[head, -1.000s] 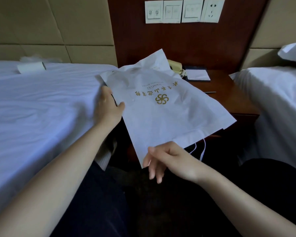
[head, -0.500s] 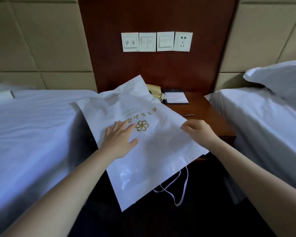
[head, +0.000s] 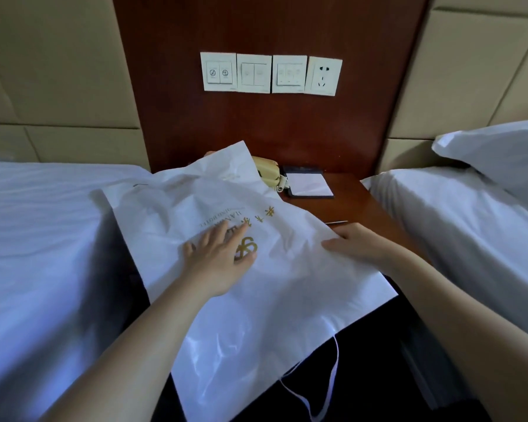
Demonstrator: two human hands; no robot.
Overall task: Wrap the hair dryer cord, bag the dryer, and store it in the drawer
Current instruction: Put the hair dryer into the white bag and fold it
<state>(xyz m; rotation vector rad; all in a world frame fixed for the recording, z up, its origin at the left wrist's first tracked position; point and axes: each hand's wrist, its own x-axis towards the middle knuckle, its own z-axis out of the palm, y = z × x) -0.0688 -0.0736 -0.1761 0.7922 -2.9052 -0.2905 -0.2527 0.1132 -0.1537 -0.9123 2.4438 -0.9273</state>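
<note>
Flat, left hand (head: 218, 263) on white bag (head: 287, 300), right hand (head: 357, 245) at its edge

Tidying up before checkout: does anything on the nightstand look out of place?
Yes. The white bag lies skewed, overhanging the nightstand front, drawstring dangling, its far corner covering part of the phone. Left hand presses it flat.

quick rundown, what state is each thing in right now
bag: lying flat across nightstand and bed edge, drawstring hanging off
left hand: open, palm pressed flat on bag
right hand: gripping bag's right edge
notepad: flat on nightstand
phone: partly hidden behind bag
</note>
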